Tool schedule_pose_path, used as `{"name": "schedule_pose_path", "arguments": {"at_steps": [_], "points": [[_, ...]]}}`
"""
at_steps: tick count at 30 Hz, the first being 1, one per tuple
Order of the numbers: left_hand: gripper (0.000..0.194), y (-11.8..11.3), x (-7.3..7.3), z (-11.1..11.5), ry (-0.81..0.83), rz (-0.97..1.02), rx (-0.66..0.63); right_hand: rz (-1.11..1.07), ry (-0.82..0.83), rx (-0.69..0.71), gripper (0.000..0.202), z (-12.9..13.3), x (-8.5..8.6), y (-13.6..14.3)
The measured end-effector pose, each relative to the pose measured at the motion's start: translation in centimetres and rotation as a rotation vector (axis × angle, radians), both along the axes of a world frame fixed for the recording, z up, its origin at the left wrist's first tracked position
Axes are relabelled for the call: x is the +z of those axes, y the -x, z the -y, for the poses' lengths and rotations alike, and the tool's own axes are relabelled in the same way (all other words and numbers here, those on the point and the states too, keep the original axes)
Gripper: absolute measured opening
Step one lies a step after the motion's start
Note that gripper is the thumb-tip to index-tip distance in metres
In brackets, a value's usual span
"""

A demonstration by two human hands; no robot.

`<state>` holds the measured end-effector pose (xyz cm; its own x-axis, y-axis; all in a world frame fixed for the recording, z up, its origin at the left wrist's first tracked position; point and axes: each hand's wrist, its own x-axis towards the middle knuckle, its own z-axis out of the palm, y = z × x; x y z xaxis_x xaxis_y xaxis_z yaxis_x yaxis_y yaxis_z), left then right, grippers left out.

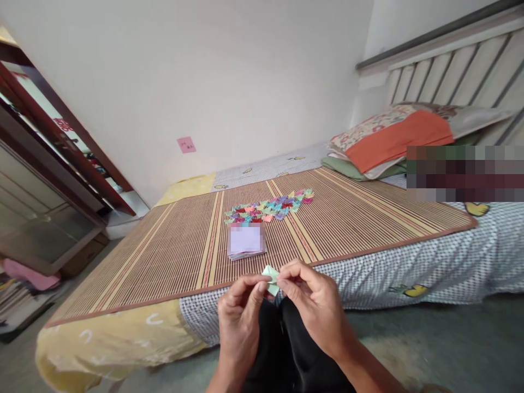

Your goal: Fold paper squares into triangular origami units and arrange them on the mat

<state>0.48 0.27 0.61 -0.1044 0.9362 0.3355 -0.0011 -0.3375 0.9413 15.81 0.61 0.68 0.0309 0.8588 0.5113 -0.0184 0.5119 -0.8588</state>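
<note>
A small pale green folded paper [271, 279] is held between my two hands, in front of the bed's near edge. My left hand [242, 312] pinches its left side between thumb and fingers. On the right side, my right hand [310, 300] grips the paper with thumb and index finger. Beyond them on the striped mat [176, 262] rests a stack of paper sheets [246, 240], light purple on top and partly blurred. Many small folded paper pieces [282, 204] in mixed colours lie behind the stack.
Pillows [401, 136], one with an orange band, lie at the bed's right end by the white headboard [462, 68]. A pink note [186, 144] is on the wall. A dark wooden cabinet [41, 202] stands at the left. Black-clad legs show below my hands.
</note>
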Motion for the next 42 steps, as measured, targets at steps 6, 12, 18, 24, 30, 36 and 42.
{"name": "schedule_pose_path", "arguments": {"at_steps": [6,12,18,24,30,36,42], "points": [[0.01,-0.52,-0.02,0.42,0.006,-0.027,0.052,0.001,0.002,-0.001,0.019,0.17,-0.27,0.35],[0.004,-0.87,0.36,0.63,-0.028,-0.001,0.065,0.023,0.022,-0.01,0.02,0.21,-0.47,0.58],[0.004,-0.75,0.36,0.72,0.034,0.081,0.041,0.025,0.037,-0.004,0.02,0.24,-0.68,0.84],[0.011,-0.73,0.23,0.65,0.11,0.147,0.021,0.029,0.04,-0.013,0.023,0.33,-0.6,0.88],[0.015,-0.78,0.51,0.73,0.13,0.148,0.037,0.029,0.066,-0.015,0.022,0.43,-0.44,0.82],[0.019,-0.74,0.32,0.7,0.15,0.211,0.022,0.007,0.098,-0.003,0.018,0.37,-0.48,0.87],[0.031,-0.58,0.23,0.41,0.201,0.325,0.0,-0.016,0.132,0.018,0.017,0.28,-0.13,0.7]]}}
